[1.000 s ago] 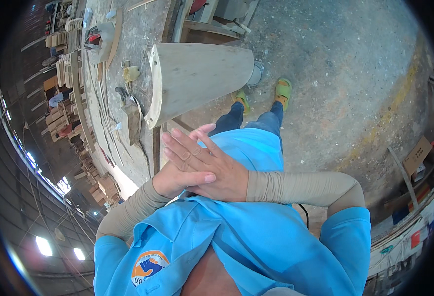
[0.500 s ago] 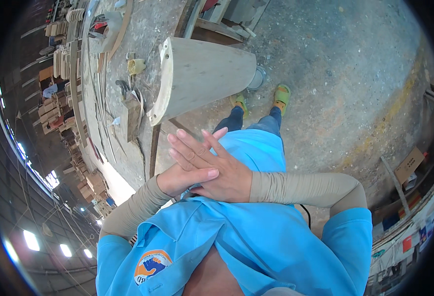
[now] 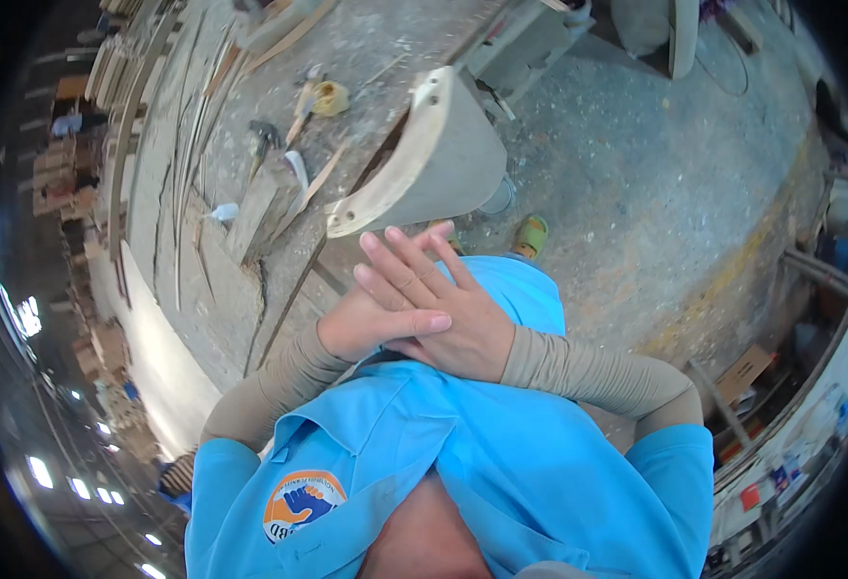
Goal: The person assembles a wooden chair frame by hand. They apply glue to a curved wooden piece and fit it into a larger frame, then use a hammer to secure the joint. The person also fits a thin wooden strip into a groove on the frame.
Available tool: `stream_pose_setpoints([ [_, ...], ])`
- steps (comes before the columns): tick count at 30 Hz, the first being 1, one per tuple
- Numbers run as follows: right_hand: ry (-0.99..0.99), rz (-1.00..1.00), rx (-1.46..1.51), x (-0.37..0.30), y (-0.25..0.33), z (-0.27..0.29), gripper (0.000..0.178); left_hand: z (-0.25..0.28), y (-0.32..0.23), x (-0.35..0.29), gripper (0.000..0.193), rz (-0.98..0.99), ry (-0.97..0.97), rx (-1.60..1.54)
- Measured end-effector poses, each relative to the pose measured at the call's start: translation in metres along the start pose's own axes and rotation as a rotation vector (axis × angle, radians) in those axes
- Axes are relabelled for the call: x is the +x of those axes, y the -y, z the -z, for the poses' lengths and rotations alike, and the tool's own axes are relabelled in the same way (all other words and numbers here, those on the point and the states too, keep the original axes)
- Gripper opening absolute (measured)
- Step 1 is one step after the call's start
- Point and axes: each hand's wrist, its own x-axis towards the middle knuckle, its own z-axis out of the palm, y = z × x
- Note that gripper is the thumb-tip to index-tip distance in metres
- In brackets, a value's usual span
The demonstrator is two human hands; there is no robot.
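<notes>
My left hand (image 3: pixel 355 323) and my right hand (image 3: pixel 477 328) are crossed palm to palm in front of my blue shirt. The right hand lies on top, its fingers stretched out toward the far left. My left thumb rests across the back of it, and most of the left fingers are hidden beneath. Fingertips show beyond the right hand, also straight. Both hands are open, touching only each other. Just beyond them stands a pale, curved wooden panel (image 3: pixel 443 159) with holes along its thick edge.
A worn workbench (image 3: pixel 202 318) on the left carries a hammer (image 3: pixel 262 135), a yellow roll (image 3: pixel 329 97), a wooden block (image 3: pixel 262 207) and long strips. A grey can (image 3: pixel 498 196) stands by the panel. Right lie a cardboard box (image 3: pixel 744 374) and a cluttered shelf (image 3: pixel 781 482).
My view has shifted, so the panel shows more edge-on and farther right, and more of the bench and far floor appears. My hands stay crossed in much the same pose.
</notes>
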Motion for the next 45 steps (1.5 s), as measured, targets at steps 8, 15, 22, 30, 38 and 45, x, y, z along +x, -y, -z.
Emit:
stream_pose_setpoints([
  [8, 0.073, -0.183, -0.249, 0.06, 0.001, -0.033, 0.071, 0.124, 0.024, -0.055, 0.074, -0.319, -0.452, -0.338],
  [15, -0.431, -0.813, 0.297, 0.037, -0.101, -0.07, 0.042, 0.197, 0.055, -0.082, 0.055, -0.292, -0.64, -0.442],
  [22, -0.715, -1.044, 0.566, 0.059, -0.132, -0.07, 0.035, 0.219, 0.069, -0.074, 0.045, -0.223, -0.471, -0.456],
  [30, -0.68, -0.942, 0.328, 0.064, -0.109, -0.09, 0.045, 0.234, 0.092, -0.079, 0.039, -0.208, -0.435, -0.527],
  [38, -0.602, -0.959, 0.215, 0.059, -0.115, -0.091, 0.049, 0.233, 0.095, -0.063, 0.036, -0.182, -0.388, -0.382],
  [45, -0.649, -0.968, 0.469, 0.065, -0.098, -0.091, 0.055, 0.218, 0.1, -0.04, 0.034, -0.173, -0.248, -0.268],
])
